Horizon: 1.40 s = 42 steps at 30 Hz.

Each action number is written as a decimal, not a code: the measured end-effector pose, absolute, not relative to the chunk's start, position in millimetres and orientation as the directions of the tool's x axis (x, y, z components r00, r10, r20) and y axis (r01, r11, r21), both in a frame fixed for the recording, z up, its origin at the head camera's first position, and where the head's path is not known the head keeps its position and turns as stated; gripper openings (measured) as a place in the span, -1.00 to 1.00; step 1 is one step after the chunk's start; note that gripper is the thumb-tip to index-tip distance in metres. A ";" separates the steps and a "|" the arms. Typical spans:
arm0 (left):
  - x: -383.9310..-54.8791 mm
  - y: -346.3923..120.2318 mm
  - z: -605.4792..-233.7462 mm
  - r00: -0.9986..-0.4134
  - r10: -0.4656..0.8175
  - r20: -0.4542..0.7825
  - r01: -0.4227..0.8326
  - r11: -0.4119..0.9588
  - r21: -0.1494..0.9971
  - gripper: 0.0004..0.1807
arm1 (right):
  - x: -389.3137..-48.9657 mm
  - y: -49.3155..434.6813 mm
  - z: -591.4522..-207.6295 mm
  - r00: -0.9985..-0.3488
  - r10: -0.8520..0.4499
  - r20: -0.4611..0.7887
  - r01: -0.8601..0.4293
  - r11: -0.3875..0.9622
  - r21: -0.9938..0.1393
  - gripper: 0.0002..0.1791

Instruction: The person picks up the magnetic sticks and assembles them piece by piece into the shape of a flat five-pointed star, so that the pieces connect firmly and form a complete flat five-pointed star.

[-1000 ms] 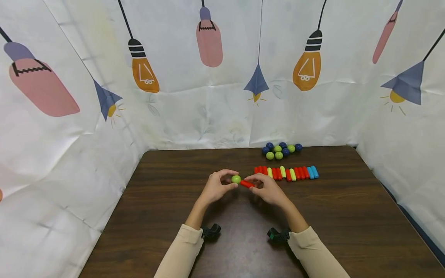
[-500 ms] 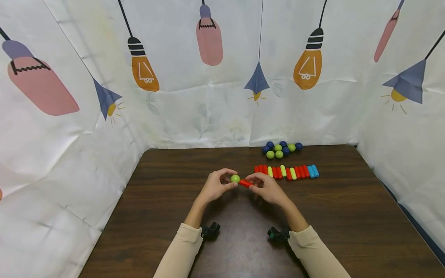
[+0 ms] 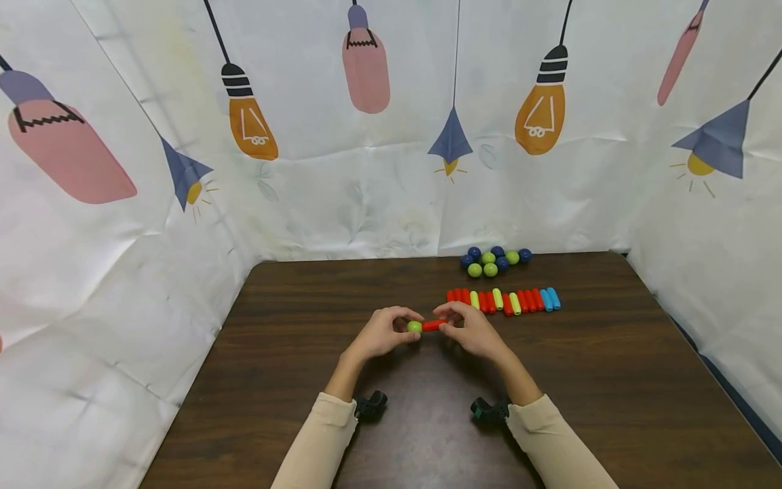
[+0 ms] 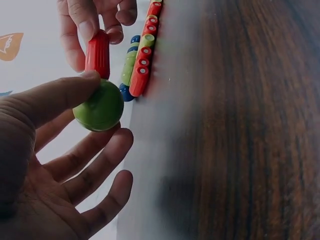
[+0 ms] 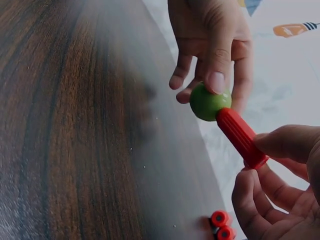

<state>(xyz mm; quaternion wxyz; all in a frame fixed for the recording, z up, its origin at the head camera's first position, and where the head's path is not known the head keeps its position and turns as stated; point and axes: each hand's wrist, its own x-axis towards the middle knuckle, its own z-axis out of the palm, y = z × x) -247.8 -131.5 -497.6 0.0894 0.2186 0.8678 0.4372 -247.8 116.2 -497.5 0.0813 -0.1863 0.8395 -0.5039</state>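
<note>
My left hand [image 3: 381, 331] pinches a glossy green ball [image 4: 100, 107] between thumb and fingertips, the other fingers spread below it. My right hand [image 3: 472, 331] grips a red ribbed rod [image 5: 240, 137] near one end, between thumb and fingers. The rod's free end meets the side of the ball, seen in both wrist views. In the head view, ball and rod form a nearly level line over the middle of the table. Part of the rod's held end is hidden by the right thumb.
Behind the right hand lies a row of red, yellow-green and blue rods [image 3: 531, 301] side by side, some with grey-dotted ends. Farther back, a cluster of dark blue and green balls [image 3: 490, 269] sits near the far edge of the brown table [image 3: 293, 407]. Printed white cloth [image 3: 391, 190] surrounds the table.
The left hand has lowered the green ball toward the person. The red rod, tilted before, is now nearly level and lined up with the ball. The rows of rods and balls stay put.
</note>
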 end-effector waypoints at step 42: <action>-259.6 -189.5 -519.4 -0.978 0.208 -0.006 0.129 0.629 0.767 -0.69 | -268.2 211.0 -487.4 -0.983 -0.184 -0.005 -0.056 0.329 -0.943 -0.46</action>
